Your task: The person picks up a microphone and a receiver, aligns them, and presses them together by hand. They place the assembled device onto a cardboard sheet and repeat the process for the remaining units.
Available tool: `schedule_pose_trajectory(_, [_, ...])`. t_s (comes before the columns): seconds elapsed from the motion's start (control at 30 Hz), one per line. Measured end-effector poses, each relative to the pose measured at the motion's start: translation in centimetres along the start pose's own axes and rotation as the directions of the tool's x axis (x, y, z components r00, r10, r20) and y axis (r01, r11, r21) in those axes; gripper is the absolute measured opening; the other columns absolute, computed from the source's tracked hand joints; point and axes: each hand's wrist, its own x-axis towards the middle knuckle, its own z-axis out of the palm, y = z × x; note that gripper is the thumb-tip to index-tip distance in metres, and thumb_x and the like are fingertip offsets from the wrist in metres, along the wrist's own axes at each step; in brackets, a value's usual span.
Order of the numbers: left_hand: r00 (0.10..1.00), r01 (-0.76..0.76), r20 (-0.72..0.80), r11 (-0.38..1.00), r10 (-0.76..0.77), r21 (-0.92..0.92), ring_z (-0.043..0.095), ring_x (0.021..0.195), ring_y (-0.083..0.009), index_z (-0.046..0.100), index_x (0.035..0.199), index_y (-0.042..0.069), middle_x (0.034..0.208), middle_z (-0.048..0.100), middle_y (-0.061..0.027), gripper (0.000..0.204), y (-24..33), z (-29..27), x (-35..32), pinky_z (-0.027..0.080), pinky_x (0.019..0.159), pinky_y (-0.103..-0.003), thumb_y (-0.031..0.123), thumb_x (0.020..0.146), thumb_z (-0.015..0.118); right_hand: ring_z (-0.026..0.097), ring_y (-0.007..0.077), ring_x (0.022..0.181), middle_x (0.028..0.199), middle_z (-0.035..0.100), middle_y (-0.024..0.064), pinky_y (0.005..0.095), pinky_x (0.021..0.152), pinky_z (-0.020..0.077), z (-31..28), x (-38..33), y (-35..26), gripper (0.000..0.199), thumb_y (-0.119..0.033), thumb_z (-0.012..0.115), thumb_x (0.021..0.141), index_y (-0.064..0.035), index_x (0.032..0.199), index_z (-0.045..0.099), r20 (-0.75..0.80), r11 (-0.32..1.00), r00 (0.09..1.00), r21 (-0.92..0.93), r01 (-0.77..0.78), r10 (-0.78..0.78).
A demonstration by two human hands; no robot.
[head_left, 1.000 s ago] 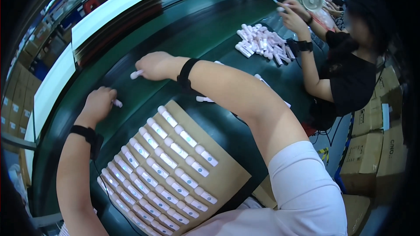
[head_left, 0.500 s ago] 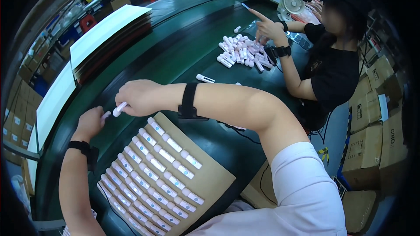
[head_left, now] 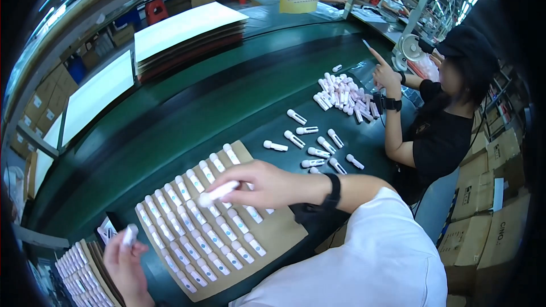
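Note:
My right hand (head_left: 264,185) is closed around a small pale pink device with a rounded cap (head_left: 220,193), tilted above the cardboard sheet (head_left: 281,237). On that sheet lie rows of similar devices (head_left: 211,243), many with a round blue mark. At the lower left, beside the sheet, my left hand (head_left: 126,264) grips another small pale device (head_left: 130,234) between thumb and fingers, its end pointing up. This one is blurred and partly hidden by the fingers. Several loose devices (head_left: 293,139) are scattered on the green surface beyond my right forearm.
A pile of devices (head_left: 341,92) lies farther right, near a co-worker's raised hand (head_left: 387,75). Stacked sheets with devices (head_left: 85,273) and a small dark box (head_left: 107,224) are near my left hand. White-topped panels (head_left: 187,28) stand along the far edge. Cartons (head_left: 469,193) are stacked at right.
The view has shifted. Both hands have come back from beyond the sheet's far left corner, the right over the rows, the left to the lower left. More loose devices show.

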Motion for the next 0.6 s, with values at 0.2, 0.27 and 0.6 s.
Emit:
schedule_pose_trajectory(0.2, [0.988, -0.027, -0.155, 0.994, 0.011, -0.104, 0.06, 0.083, -0.0162, 0.057, 0.115, -0.003, 0.096, 0.06, -0.0112, 0.024, -1.7, -3.4, -6.3, 0.054, 0.076, -0.031, 0.008, 0.094, 0.055, 0.062, 0.0132, 0.091, 0.104, 0.066, 0.0065, 0.0264, 0.079, 0.0483, 4.3, -5.3, -0.6, 0.029, -0.009, 0.067, 0.088, -0.0032, 0.115, 0.063, -0.191, 0.942, 0.945, 0.256, -0.215, 0.267])
schedule_pose_trajectory(0.27, [0.96, -0.061, -0.272, 0.998, 0.062, 0.012, 0.06, 0.083, -0.0169, 0.057, 0.111, -0.003, 0.095, 0.06, -0.0112, 0.023, -2.0, -3.6, -8.0, 0.054, 0.078, -0.031, 0.007, 0.091, 0.059, 0.062, 0.0134, 0.092, 0.103, 0.066, 0.0069, 0.0262, 0.08, 0.0478, 5.5, -6.7, -1.4, 0.027, -0.008, 0.067, 0.087, -0.0024, 0.114, 0.063, -0.238, 0.96, 0.937, 0.182, -0.215, 0.255])
schedule_pose_trajectory(0.6, [0.982, 0.058, 0.183, 0.994, -0.041, -0.089, 0.061, 0.088, -0.0141, 0.06, 0.101, -0.003, 0.097, 0.063, -0.0098, 0.027, -0.4, 0.4, -8.4, 0.049, 0.078, -0.025, -0.004, 0.077, 0.072, 0.061, 0.016, 0.087, 0.095, 0.064, 0.0109, 0.0263, 0.077, 0.046, 14.2, -9.2, -6.6, 0.024, 0.006, 0.07, 0.077, 0.0009, 0.1, 0.065, -0.459, 0.972, 0.857, 0.105, -0.213, 0.237])
